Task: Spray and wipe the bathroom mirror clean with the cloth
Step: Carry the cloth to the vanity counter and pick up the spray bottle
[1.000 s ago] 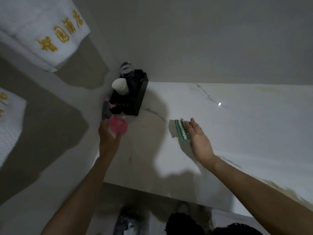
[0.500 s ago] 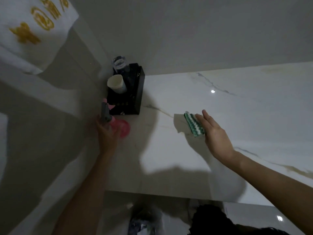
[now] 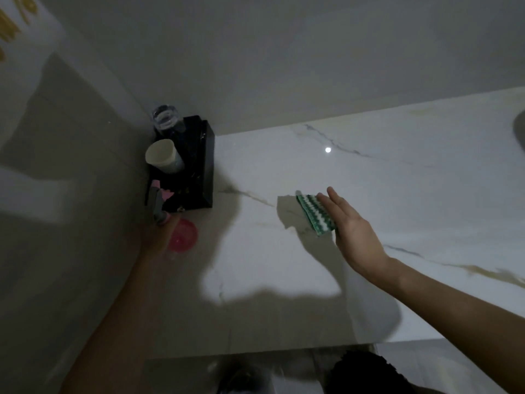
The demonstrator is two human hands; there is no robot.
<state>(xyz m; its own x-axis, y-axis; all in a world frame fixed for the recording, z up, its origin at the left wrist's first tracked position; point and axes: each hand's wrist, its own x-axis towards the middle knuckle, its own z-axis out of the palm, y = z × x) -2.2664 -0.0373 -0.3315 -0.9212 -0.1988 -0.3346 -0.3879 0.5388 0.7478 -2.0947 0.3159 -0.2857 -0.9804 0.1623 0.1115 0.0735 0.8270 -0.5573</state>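
You stand at a white marble counter (image 3: 369,172) with grey veins, dimly lit, with one bright light spot reflected beyond your right hand. A plain grey wall rises behind the counter, and a beige tiled wall closes the corner on your left. A white towel with gold embroidery (image 3: 20,27) hangs above and to the left of your left hand.

Your right arm extends from the lower right, diagonally across the counter. Your right hand (image 3: 352,231) is turned edge-on with the fingers straight and held together. The fingertips rest against the green-and-white striped cloth (image 3: 315,214), which lies folded on the counter just to the left of that hand. The cloth is touched, not gripped.

Your left arm reaches up from the lower left towards the corner. Your left hand (image 3: 159,237) is blurred and in shadow. It is at the pink spray bottle (image 3: 181,236), whose grey trigger head (image 3: 157,203) stands just above the hand. You cannot tell whether the fingers are curled round the bottle or only beside it.

Just beyond the left hand, a black tray (image 3: 199,172) sits in the corner. It holds a white cup (image 3: 163,156) and, farther back, a clear glass (image 3: 166,116).
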